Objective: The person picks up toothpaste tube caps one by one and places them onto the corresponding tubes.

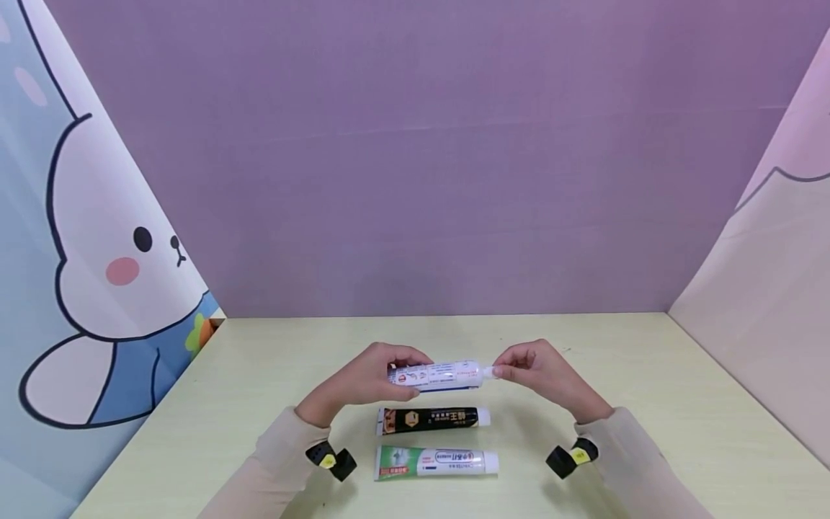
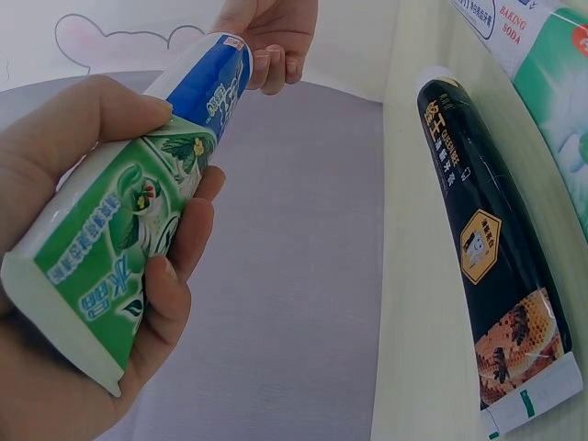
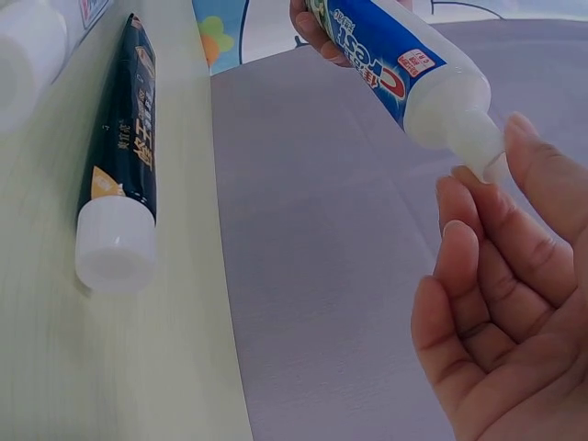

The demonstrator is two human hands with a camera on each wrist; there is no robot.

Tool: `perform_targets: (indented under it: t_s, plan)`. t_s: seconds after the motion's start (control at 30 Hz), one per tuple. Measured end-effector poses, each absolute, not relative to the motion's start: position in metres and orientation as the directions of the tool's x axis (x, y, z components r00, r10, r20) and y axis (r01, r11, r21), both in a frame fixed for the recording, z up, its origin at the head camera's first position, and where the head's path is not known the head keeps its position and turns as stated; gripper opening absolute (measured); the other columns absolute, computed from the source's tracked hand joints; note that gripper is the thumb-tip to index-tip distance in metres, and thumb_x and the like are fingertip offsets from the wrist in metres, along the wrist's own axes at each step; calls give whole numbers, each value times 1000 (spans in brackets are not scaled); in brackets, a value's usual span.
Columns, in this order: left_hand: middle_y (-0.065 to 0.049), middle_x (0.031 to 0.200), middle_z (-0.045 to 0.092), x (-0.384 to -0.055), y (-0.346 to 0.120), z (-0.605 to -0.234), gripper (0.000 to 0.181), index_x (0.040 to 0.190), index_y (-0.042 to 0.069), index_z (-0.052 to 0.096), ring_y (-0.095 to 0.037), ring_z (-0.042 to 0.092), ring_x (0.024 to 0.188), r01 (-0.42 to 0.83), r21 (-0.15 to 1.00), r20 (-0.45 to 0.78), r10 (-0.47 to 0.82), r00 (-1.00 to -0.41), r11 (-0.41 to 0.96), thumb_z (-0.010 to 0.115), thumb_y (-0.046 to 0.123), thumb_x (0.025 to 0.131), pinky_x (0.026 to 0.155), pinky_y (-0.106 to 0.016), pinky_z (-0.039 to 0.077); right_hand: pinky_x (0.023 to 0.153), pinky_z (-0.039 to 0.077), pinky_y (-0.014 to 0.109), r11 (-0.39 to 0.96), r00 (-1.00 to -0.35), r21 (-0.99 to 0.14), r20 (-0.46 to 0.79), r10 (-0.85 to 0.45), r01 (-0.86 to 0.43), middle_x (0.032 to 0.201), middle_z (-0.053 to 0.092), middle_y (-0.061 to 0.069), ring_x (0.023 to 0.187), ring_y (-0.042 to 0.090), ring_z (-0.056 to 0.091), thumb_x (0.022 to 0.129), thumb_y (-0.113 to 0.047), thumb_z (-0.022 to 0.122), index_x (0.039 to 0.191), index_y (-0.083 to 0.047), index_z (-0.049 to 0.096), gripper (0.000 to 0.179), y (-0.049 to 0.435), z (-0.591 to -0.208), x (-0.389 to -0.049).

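Observation:
My left hand [image 1: 371, 376] grips a toothpaste tube [image 1: 447, 375] round its flat end and holds it sideways over the table. In the left wrist view this tube is green, blue and white, with leaf pictures on its green part. The thumb and fingertips of my right hand [image 1: 543, 375] pinch the small white cap [image 3: 474, 140] at the tube's other end. That cap is slim and translucent, and it lines up with the tube's shoulder. The remaining right fingers curl loosely below it in the right wrist view.
Nearer me on the pale table [image 1: 298, 339] lies a black toothpaste tube [image 1: 431, 419] with a white cap. In front of that is a green and white toothpaste tube [image 1: 447, 463], parallel to it. A purple panel [image 1: 441, 180] stands along the table's back, with printed cloths at both sides.

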State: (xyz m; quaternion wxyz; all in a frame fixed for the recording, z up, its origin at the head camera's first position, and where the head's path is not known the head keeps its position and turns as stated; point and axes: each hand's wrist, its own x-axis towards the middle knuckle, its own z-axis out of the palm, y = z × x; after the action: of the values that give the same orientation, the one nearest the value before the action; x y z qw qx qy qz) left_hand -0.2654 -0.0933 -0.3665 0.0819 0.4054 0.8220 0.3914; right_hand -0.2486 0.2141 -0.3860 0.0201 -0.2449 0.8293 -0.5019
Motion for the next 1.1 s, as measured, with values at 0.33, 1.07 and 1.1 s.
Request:
perform_targets:
  t_s: [0.33,1.07,1.1]
  plan:
    - [0,102,65,-264,-94,-367,36,116,10,65,-10,55,78,591,721,177,728,-662,362,70,10,81,68,-23,47,70,46,27,375,-867,-837,211,-451,-399,81,67,5,72,15,55,92,-18,62,84,-3,70,19,212,-390,-250]
    - [-1,104,65,-264,-92,-366,37,117,11,64,-11,56,80,586,726,162,738,-655,360,70,10,81,70,-23,48,78,39,41,339,-843,-854,191,-503,-395,73,65,15,76,16,60,97,-21,52,69,-2,61,35,212,-390,-250]
    - [-1,103,65,-264,-92,-365,37,117,10,64,-11,56,80,589,724,165,739,-653,358,70,9,81,69,-23,48,79,38,42,342,-845,-853,189,-501,-394,74,66,15,77,17,61,97,-21,52,69,-2,61,35,212,-390,-251]
